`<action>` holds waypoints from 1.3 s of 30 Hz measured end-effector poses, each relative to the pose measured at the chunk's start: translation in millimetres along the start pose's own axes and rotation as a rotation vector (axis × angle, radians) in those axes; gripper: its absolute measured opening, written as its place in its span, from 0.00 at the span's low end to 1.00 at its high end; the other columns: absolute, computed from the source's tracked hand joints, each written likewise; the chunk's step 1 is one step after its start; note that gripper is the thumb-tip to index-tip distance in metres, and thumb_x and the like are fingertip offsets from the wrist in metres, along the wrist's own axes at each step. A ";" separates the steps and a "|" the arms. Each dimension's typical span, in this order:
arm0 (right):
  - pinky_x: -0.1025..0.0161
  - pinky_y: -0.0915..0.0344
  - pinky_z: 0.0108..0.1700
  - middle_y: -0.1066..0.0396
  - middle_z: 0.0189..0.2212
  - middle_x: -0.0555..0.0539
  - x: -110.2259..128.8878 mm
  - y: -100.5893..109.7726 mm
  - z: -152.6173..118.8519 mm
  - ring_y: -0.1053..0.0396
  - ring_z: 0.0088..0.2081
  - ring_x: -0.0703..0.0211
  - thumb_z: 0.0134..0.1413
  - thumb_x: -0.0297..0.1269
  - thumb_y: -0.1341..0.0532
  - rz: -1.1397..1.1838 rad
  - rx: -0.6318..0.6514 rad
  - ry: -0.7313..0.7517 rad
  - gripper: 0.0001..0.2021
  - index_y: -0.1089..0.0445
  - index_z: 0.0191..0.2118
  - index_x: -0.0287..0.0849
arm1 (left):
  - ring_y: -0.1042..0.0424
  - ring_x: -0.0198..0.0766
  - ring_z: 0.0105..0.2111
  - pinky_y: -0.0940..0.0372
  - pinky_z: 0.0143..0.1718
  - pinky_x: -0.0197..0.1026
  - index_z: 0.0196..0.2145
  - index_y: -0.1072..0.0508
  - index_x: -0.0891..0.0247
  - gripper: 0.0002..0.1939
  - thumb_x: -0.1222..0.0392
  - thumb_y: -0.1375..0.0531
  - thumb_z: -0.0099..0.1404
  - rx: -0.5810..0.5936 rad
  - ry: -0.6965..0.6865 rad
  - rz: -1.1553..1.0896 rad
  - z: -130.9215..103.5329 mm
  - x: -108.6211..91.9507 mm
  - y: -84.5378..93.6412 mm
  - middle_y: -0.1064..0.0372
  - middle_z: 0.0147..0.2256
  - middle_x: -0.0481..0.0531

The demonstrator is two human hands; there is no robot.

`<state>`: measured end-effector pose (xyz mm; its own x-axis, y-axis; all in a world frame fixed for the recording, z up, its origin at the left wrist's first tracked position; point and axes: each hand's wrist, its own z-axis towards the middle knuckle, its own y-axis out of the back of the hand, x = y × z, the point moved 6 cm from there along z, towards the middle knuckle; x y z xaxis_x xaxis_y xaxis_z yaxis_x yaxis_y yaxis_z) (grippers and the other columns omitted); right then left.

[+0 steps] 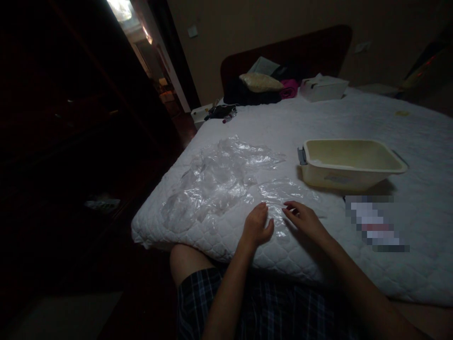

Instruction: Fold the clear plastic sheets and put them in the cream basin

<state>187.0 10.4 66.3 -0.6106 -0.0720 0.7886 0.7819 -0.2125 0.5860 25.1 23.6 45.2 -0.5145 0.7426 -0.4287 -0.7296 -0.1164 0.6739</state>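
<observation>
A thin clear plastic bag lies flattened near the front edge of the bed, under and just beyond my hands. My left hand rests over its left side, with the thumb held away from the fingers. Facing it from the right, my right hand has loosely bent fingers that stand apart over the plastic. I see nothing gripped in either hand; whether the fingertips touch the bag is hard to tell. To the left spreads a crumpled pile of clear plastic bags.
A cream plastic basin with grey handles stands at right on the white quilted mattress. Nearer me lies a blurred-out flat object. Pillows, dark cloth and a white box are by the headboard.
</observation>
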 end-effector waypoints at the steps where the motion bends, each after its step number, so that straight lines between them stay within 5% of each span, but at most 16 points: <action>1: 0.60 0.36 0.33 0.29 0.31 0.44 -0.7 -4.4 4.2 0.32 0.29 0.57 0.51 0.43 0.45 -0.035 0.007 0.002 0.15 0.31 0.40 0.40 | 0.37 0.46 0.52 0.36 0.51 0.52 0.49 0.37 0.65 0.19 0.61 0.47 0.60 -0.025 0.005 0.007 -0.7 0.1 2.1 0.36 0.50 0.61; 7: 0.63 0.40 0.33 0.31 0.29 0.44 -5.7 -20.7 19.3 0.34 0.31 0.56 0.47 0.39 0.43 -0.347 0.089 0.011 0.09 0.30 0.32 0.40 | 0.32 0.44 0.44 0.33 0.45 0.48 0.38 0.31 0.64 0.10 0.62 0.46 0.58 -0.041 -0.038 0.050 -6.5 -4.9 7.4 0.32 0.43 0.59; 13: 0.64 0.41 0.31 0.32 0.25 0.46 -2.9 -27.7 22.0 0.34 0.28 0.58 0.46 0.34 0.46 -0.268 0.153 0.004 0.06 0.33 0.26 0.41 | 0.32 0.44 0.43 0.33 0.45 0.48 0.35 0.30 0.63 0.08 0.61 0.46 0.58 0.008 -0.081 0.066 -4.7 -10.5 6.6 0.31 0.41 0.59; 19: 0.64 0.41 0.30 0.32 0.23 0.49 -5.6 -24.5 23.9 0.35 0.27 0.59 0.49 0.36 0.48 -0.158 0.100 -0.019 0.07 0.34 0.31 0.41 | 0.33 0.45 0.46 0.34 0.48 0.50 0.41 0.31 0.65 0.12 0.60 0.46 0.59 0.032 -0.082 0.068 -5.2 -9.6 2.7 0.32 0.43 0.60; 25: 0.63 0.40 0.36 0.35 0.30 0.46 -12.9 -24.0 18.8 0.36 0.33 0.58 0.49 0.34 0.46 -0.296 -0.007 0.077 0.07 0.36 0.34 0.41 | 0.35 0.46 0.50 0.37 0.51 0.51 0.42 0.31 0.67 0.14 0.59 0.46 0.60 0.057 -0.124 0.085 -6.3 -10.3 -2.4 0.33 0.46 0.62; 32: 0.61 0.40 0.39 0.35 0.31 0.44 -13.4 -27.8 18.2 0.35 0.35 0.56 0.54 0.35 0.49 -0.331 0.068 0.084 0.10 0.31 0.31 0.39 | 0.36 0.46 0.51 0.41 0.54 0.52 0.41 0.31 0.67 0.13 0.58 0.47 0.61 0.110 -0.094 0.110 -3.8 -9.9 -4.1 0.33 0.47 0.61; 39: 0.60 0.37 0.41 0.34 0.36 0.43 -1.7 -10.1 5.5 0.33 0.36 0.57 0.55 0.34 0.48 -0.238 0.049 0.162 0.12 0.32 0.42 0.39 | 0.37 0.46 0.51 0.39 0.52 0.52 0.44 0.33 0.67 0.14 0.60 0.48 0.62 0.114 -0.098 0.112 -2.5 -12.2 -1.1 0.35 0.48 0.62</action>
<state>180.9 18.0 60.0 -0.7864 -0.1814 0.5905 0.6173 -0.1949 0.7622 31.0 13.0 48.2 -0.5391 0.7906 -0.2904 -0.6119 -0.1307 0.7801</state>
